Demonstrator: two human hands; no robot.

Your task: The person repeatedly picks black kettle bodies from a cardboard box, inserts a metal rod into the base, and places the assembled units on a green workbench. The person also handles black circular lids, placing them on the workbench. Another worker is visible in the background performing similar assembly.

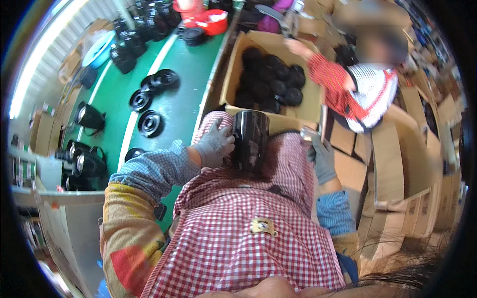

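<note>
A glossy black cylindrical housing [251, 139] stands on my lap, against a red-checked apron [248, 203]. My left hand [216, 145], in a grey glove, is closed against its left side, the fingers curled onto the wall. To the right of the housing, and apart from it, my right hand [323, 158] is raised in a matching glove. Its fingers are closed round a small pale, shiny object [309, 135], too small to name. Just beyond my knees stands an open cardboard box [231, 74] holding several round black parts [271, 82].
A green conveyor belt [171, 107] runs along my left, with round black discs [150, 123] and black appliance bodies [89, 116] on it. Red containers [211, 22] stand at its far end. A co-worker [367, 92] sits ahead on the right, one arm over the box. Cardboard cartons [387, 169] crowd the right side.
</note>
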